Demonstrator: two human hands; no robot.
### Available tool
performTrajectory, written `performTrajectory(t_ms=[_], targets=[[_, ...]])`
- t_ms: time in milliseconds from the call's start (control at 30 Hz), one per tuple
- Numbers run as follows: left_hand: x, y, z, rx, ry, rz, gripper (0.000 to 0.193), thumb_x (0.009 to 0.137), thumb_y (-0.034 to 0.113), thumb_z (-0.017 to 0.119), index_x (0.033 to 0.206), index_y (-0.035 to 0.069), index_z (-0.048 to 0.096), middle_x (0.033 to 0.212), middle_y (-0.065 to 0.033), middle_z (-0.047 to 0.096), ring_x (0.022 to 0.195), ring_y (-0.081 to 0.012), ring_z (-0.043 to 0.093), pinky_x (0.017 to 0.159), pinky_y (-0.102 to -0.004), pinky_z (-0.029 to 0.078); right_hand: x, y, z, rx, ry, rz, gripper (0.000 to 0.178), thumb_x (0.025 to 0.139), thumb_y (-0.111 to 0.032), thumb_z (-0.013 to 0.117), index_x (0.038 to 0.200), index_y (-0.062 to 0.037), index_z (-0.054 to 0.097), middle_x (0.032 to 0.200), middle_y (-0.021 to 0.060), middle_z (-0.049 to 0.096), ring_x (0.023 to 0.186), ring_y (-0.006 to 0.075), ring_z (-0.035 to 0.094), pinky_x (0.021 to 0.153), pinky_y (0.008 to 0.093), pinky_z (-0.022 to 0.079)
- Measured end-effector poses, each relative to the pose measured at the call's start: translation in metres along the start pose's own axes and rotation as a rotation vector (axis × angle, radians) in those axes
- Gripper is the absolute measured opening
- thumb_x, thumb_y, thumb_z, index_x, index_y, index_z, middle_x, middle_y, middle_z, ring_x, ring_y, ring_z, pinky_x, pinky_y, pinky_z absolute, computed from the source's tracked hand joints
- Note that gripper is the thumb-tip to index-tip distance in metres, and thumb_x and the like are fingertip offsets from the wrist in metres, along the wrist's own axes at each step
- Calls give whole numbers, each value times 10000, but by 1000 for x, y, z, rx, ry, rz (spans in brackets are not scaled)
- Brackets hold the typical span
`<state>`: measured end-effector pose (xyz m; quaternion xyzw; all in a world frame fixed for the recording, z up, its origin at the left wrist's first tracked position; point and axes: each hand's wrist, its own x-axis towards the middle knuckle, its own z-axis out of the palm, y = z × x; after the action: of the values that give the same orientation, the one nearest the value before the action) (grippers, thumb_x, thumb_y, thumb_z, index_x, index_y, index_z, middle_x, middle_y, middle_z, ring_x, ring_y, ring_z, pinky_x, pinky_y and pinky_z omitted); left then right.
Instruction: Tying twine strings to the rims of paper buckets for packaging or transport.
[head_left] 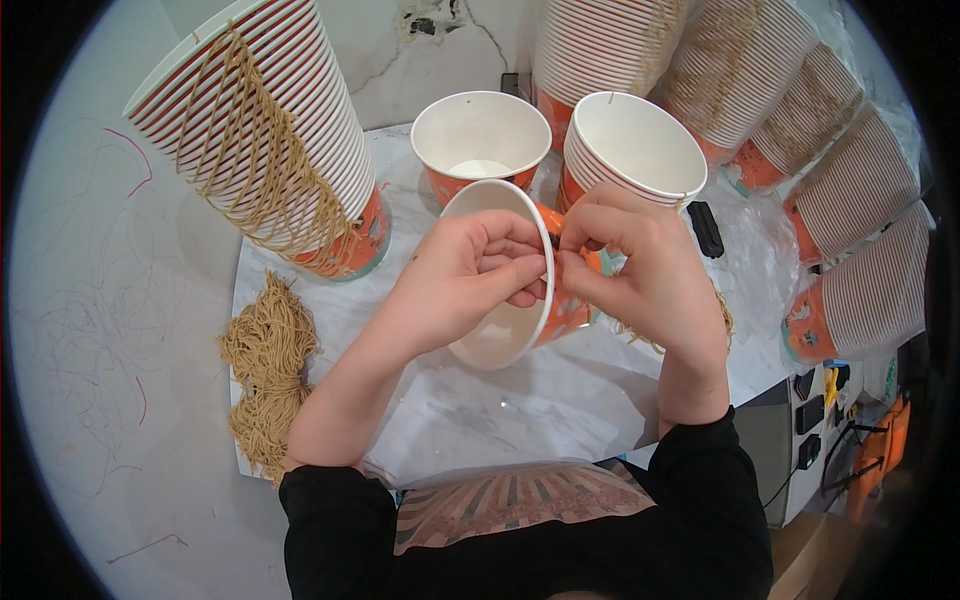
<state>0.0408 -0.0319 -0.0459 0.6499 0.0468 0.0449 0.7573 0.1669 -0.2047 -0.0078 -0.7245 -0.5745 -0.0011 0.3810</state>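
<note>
both hands, left hand (470, 270) and right hand (640, 270), curl fingers pinched on the tilted paper cup (510, 325) rim.

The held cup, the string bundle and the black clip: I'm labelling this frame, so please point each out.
held cup (500, 335), head view, white inside wall.
string bundle (265, 375), head view, middle of the tan heap.
black clip (706, 228), head view, its top face.
</note>
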Motion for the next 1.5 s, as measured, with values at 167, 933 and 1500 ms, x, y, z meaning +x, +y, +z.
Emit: performTrajectory(t_ms=[167,933,1500], targets=[[0,-1,1,23,-8,-23,165,998,66,648,1118,-44,674,969,-62,731,848,-103,714,757,-239,593,-2,0,2,-23,-6,8,142,746,13,713,870,35,646,864,100,655,761,229,667,706,321,530],[-16,20,12,984,406,686,64,806,28,704,846,36,654,1040,-71,723,999,-247,692,959,-383,498,0,6,-12,50,-66,-2,161,768,-57,730,896,15,665,856,128,669,747,261,683,680,350,539],[-40,36,8,1063,216,305,112,839,106,655,866,28,579,779,-113,652,686,-310,620,627,-393,461,6,5,10,707,-207,233,100,889,-14,672,963,37,716,843,32,728,764,60,671,683,215,546]])
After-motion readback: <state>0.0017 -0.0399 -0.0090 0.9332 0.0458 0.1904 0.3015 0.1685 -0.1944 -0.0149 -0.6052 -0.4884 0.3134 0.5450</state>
